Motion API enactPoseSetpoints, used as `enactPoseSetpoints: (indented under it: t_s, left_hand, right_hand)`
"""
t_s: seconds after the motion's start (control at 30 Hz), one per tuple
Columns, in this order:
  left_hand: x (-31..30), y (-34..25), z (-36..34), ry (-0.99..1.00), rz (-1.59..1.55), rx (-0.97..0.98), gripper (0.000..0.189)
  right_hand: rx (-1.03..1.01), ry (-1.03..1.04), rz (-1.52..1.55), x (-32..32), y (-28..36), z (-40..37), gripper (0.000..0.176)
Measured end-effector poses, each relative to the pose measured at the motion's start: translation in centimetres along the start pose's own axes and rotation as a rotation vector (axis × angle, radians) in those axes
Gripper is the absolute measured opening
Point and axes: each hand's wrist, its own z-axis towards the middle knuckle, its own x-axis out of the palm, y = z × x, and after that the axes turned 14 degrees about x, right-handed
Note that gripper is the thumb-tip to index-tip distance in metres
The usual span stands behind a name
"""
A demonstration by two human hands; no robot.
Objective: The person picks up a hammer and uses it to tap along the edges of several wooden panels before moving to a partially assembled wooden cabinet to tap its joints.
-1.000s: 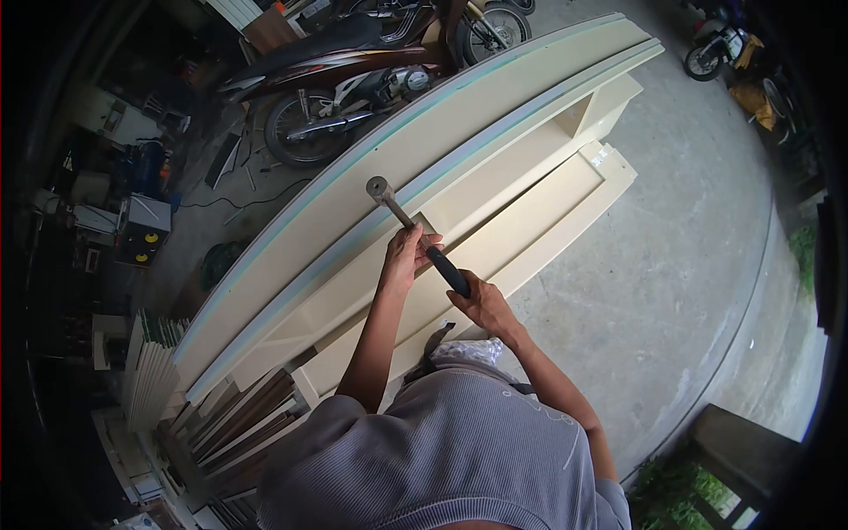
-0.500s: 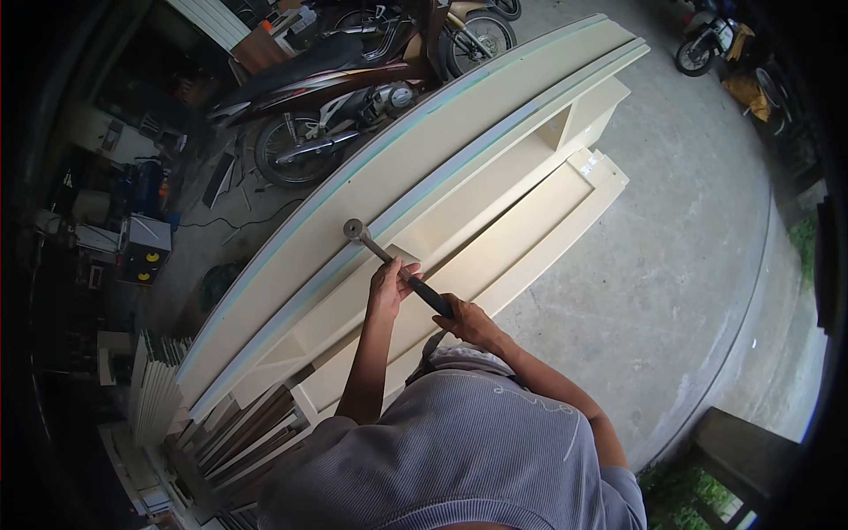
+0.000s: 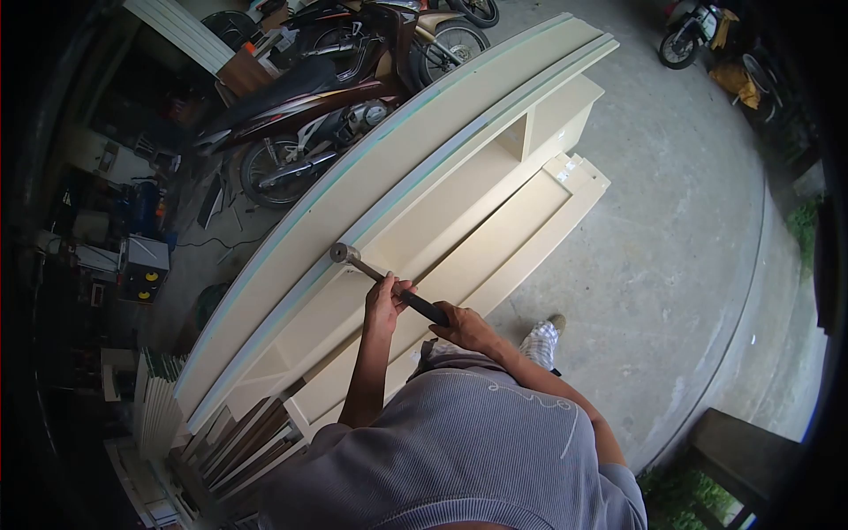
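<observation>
A hammer [image 3: 365,267] with a round metal head and a black grip slants across the middle of the view. My right hand [image 3: 469,329] is closed round its black grip. Further up, my left hand [image 3: 382,305] has its fingers about the shaft near the top of the grip. The hammer head overlaps the edge of a long cream shelf unit [image 3: 455,190] in the view; whether it touches cannot be made out. Beyond the unit's near edge runs a long cream panel [image 3: 424,128] with blue-green edging.
A cream framed panel [image 3: 503,230] lies alongside on my near side. Motorcycles [image 3: 305,124] stand behind the work, with another motorcycle [image 3: 685,40] at far right. Stacked boards [image 3: 157,397] lean at left. Concrete floor [image 3: 671,221] spreads to the right.
The view has shifted, so the boards and motorcycles sit further left. My hands, still on the hammer, appear slightly lower. A foot and checked trouser leg have come into sight below.
</observation>
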Motion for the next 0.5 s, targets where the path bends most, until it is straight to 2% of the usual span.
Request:
enactPoseSetpoints:
  t_s: [0.1, 0.33, 0.5]
  left_hand:
    - [6.0, 1.1, 0.2, 0.003, -0.011, 0.016, 0.024]
    - [20.0, 3.7, 0.0, 0.083, 0.019, 0.014, 0.022]
    - [27.4, 5.2, -0.9, 0.103, 0.043, 0.034, 0.024]
  right_hand:
    - [-0.043, -0.044, -0.006, -5.2, -2.5, -0.5, 0.042]
    - [0.05, -0.014, 0.017, -17.9, -7.6, -3.5, 0.038]
    - [0.055, -0.029, 0.01, -23.9, -10.7, -5.5, 0.041]
